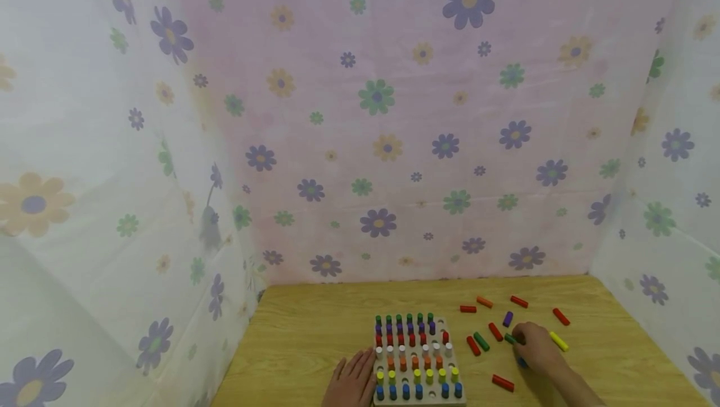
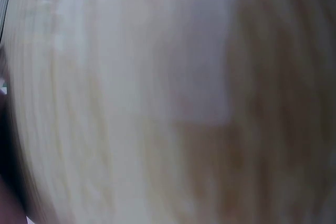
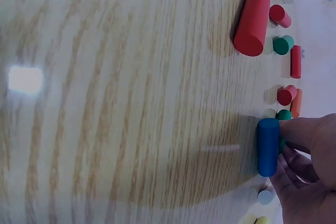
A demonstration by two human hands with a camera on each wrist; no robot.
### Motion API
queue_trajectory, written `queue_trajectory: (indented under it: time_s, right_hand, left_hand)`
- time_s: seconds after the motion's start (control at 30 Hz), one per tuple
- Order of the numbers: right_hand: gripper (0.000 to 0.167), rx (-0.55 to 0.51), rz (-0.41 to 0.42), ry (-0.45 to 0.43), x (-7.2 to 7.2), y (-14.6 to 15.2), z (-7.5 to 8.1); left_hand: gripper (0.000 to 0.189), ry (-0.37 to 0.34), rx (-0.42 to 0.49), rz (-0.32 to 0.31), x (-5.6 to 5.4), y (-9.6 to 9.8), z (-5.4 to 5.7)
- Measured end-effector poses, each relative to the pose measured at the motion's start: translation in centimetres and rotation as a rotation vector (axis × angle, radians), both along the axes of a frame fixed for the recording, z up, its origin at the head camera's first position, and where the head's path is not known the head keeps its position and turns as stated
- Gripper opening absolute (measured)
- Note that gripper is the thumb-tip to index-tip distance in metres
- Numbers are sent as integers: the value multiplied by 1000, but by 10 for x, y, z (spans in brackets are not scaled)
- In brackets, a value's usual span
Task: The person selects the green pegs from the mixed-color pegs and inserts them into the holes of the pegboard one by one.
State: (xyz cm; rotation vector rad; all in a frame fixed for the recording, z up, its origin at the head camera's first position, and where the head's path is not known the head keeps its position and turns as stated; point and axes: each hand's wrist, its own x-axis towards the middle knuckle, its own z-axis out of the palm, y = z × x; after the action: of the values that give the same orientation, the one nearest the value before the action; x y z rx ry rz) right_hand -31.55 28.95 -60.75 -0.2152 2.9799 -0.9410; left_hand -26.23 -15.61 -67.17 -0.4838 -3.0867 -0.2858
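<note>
My right hand (image 1: 537, 347) is over the right side of the table, thumb and fingers around a small green peg (image 1: 510, 338). In the right wrist view, that green peg is partly hidden behind a blue peg (image 3: 268, 148), which lies just in front of the fingertips. From the head, only a bit of the blue peg shows under the hand. My left hand (image 1: 351, 379) rests with fingers extended along the left edge of a pegboard (image 1: 420, 401). Rows of green, purple, red, white, orange, yellow and blue pegs stand in it, with some bare holes.
Loose pegs lie right of the board, among them a red peg (image 1: 503, 383), another green peg (image 1: 481, 341), a purple peg (image 1: 508, 319), an orange peg (image 1: 484, 302) and a yellow peg (image 1: 559, 341). Flowered cloth (image 1: 416, 207) surrounds the wooden table (image 1: 304, 332). The left wrist view is blurred.
</note>
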Motion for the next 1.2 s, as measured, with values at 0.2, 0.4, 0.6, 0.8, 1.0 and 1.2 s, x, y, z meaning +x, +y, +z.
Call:
queue_trajectory:
  time_s: [0.2, 0.4, 0.6, 0.8, 1.0, 1.2]
  right_hand:
    - [9, -2, -2, 7, -3, 0, -4]
    - [10, -9, 3, 4, -5, -1, -3]
    - [8, -30, 18, 23, -6, 4, -1]
    - [9, -18, 17, 73, -6, 4, 8]
    - [7, -26, 54, 151, -1, 1, 14]
    - [5, -54, 73, 184, 4, -4, 21]
  left_hand:
    - [68, 24, -16, -5, 0, 0, 0]
    - [67, 32, -23, -3, 1, 0, -1]
    - [66, 40, -18, -11, 1, -1, -2]
    - [70, 13, -23, 5, 0, 1, 2]
    - [69, 11, -30, 5, 0, 1, 4]
    - [70, 7, -25, 3, -1, 1, 2]
